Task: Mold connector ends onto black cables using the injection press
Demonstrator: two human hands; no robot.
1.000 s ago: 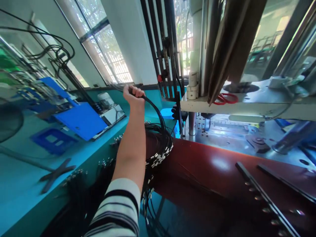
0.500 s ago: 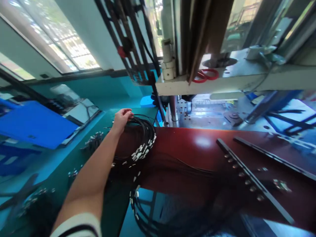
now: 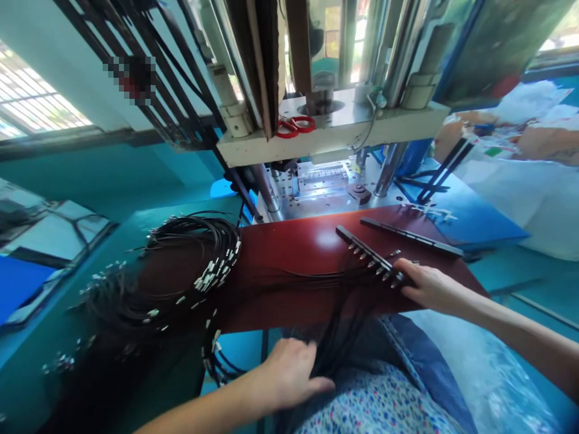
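Note:
My right hand [image 3: 420, 282] is closed at the near end of a narrow metal bar [image 3: 362, 246], its fingers covering that end. Several small metal cable ends [image 3: 377, 265] stick out along the bar's near side. Thin black cables [image 3: 332, 325] run from there and droop over the table edge to my lap. Close to those hanging cables, my left hand [image 3: 289, 371] is above my lap, thumb spread from the fingers, holding nothing visible. A second slotted bar [image 3: 407, 235] lies behind the first.
On the left lies a coiled bundle of black cables [image 3: 226, 238] with white tags, with more cable bundles [image 3: 113, 289] beside it. A press [image 3: 335, 138] stands behind the red-brown table [image 3: 289, 241]. Red-handled scissors [image 3: 296, 126] rest on its plate. Plastic bags [image 3: 534, 193] are at the right.
My view has turned right. My left hand has let go of the coiled cables and come back toward my lap. My right hand has come into view, on the metal bar.

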